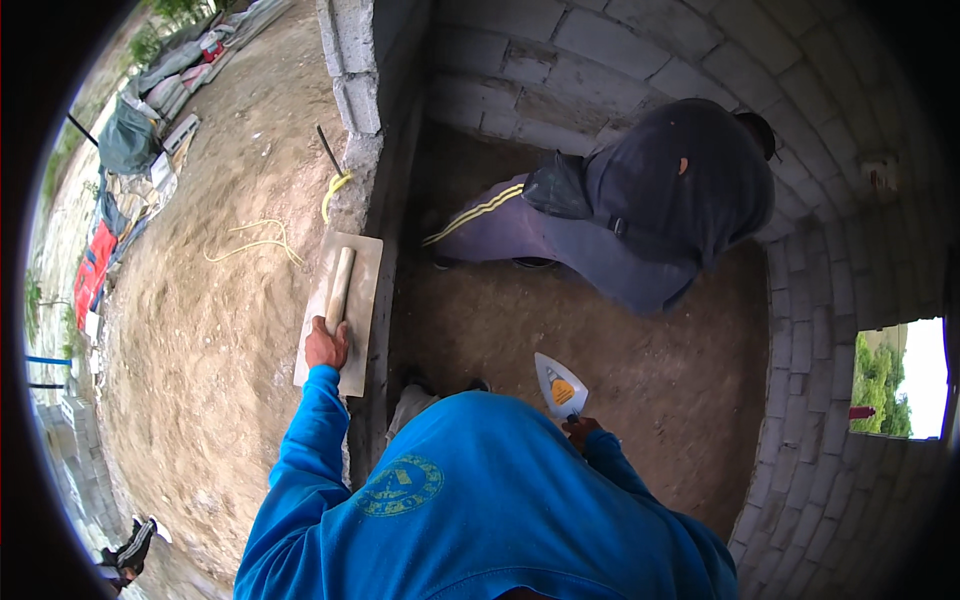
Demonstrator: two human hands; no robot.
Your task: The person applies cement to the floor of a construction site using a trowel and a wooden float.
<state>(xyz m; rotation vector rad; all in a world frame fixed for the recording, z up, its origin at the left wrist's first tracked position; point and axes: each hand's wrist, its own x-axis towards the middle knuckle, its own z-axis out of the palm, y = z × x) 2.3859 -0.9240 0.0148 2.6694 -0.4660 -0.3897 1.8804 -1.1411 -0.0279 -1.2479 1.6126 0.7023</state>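
Observation:
My left hand (326,345) is closed round the lower end of the wooden handle of a rectangular plastering trowel (361,300). The trowel's flat blade lies over the narrow edge of the low block wall; whether it touches cannot be told. Down by my right side, my right hand (580,430) grips a pointed brick trowel (557,384) by its handle. Its bright metal blade, with a yellow label, points away from me over the dirt floor. Just beyond the plastering trowel, a yellow cord (335,190) is tied around the wall's edge near a dark rod (328,150).
Another person (660,205) in dark clothes bends over inside the block-walled room, ahead on the right. Grey block walls (800,400) enclose that side, with a window opening (898,380). Outside on the left lie sandy ground (200,400), loose cord (260,242) and heaped tarps (128,140).

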